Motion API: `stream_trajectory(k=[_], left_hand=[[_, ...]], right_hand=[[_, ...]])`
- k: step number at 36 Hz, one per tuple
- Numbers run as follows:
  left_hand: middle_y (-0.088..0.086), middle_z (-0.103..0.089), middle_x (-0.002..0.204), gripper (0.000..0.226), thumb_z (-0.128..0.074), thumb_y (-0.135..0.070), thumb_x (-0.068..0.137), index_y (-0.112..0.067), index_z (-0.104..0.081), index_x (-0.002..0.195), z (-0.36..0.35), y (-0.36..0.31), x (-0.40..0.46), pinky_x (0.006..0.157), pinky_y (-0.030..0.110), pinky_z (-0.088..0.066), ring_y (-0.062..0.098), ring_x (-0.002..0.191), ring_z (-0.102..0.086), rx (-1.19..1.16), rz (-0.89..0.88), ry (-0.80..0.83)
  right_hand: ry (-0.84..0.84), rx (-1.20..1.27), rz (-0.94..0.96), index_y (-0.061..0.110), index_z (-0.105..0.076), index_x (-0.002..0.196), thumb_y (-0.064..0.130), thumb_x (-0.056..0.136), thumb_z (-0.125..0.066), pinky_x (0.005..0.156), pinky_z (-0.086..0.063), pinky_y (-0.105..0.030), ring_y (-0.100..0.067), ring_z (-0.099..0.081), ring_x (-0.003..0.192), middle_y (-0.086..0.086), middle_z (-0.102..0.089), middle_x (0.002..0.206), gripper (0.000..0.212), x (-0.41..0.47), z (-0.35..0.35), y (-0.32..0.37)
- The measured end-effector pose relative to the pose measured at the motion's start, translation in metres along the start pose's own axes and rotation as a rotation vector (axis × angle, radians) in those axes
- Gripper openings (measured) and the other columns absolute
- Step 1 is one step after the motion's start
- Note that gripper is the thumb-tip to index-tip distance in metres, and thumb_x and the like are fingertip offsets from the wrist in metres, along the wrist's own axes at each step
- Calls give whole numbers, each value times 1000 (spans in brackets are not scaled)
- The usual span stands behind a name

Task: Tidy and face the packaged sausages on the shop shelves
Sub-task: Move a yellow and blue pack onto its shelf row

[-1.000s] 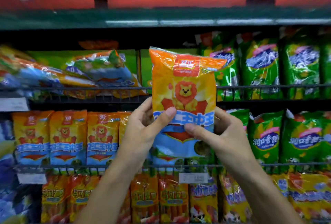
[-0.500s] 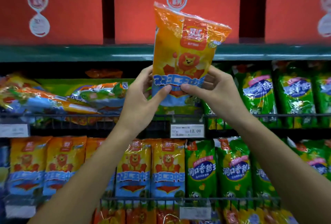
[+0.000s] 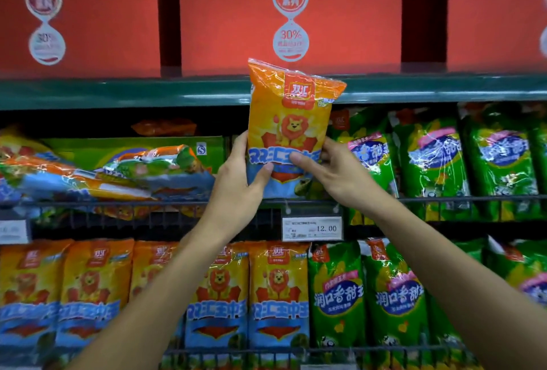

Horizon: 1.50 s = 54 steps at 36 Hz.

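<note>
An orange-and-blue sausage pack with a lion [image 3: 291, 121] stands upright, face forward, its base at the wire rail of the upper shelf [image 3: 444, 199]. My left hand [image 3: 239, 180] grips its lower left edge, thumb across the front. My right hand [image 3: 334, 174] grips its lower right edge, thumb on the blue band. To the left, several same-type packs [image 3: 118, 174] lie flat and askew on that shelf. Upright green sausage packs [image 3: 432, 159] fill the shelf to the right.
A price tag reading 12.00 [image 3: 312, 228] hangs from the rail under the held pack. The lower shelf holds upright orange lion packs [image 3: 94, 289] and green packs [image 3: 393, 295]. Red cartons [image 3: 225, 20] stand on the green top shelf [image 3: 118, 92].
Both hands carried the lion pack up from the lower shelf level to the upper shelf, then lowered it slightly so its base meets the wire rail. The view tilted upward.
</note>
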<state>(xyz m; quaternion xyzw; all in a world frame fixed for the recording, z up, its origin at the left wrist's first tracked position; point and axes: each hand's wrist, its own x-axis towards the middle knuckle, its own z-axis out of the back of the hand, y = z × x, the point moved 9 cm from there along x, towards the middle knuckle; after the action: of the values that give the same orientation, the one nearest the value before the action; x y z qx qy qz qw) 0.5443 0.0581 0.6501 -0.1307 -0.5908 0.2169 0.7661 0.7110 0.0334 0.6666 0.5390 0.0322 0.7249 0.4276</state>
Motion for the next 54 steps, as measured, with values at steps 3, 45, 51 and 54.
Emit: stream_trajectory(k=[3,45,51,54], left_hand=[[-20,-63,123,45,-58,-23,104,-29,-41,145,-5,11,-2,90,10,-51,-5,114,-62,19,41,57],[2,16,172,62,-31,-24,109,-15,-4,165,-35,30,-11,129,44,-16,17,156,21,760,-158,145],[9,-10,172,58,-20,-41,111,-14,-28,161,-33,28,-33,123,43,-23,27,160,-3,862,-322,105],[12,-12,171,59,-21,-41,111,-8,-31,160,-35,30,-36,128,41,-18,27,160,-3,916,-370,127]], right_hand=[[36,-20,-23,28,-61,121,44,92,-65,94,-58,-31,-5,-70,107,10,-72,120,33,-1,-5,-7],[256,-466,-292,9,-57,90,68,98,-41,67,-42,-36,-22,-57,74,-6,-59,81,62,11,-37,-33],[138,-463,-139,17,-53,121,58,100,-50,71,-50,-39,-22,-65,83,-2,-68,80,47,8,-34,-32],[183,-519,-145,19,-45,126,58,104,-38,80,-53,-46,-27,-65,87,-6,-66,93,45,9,-46,-34]])
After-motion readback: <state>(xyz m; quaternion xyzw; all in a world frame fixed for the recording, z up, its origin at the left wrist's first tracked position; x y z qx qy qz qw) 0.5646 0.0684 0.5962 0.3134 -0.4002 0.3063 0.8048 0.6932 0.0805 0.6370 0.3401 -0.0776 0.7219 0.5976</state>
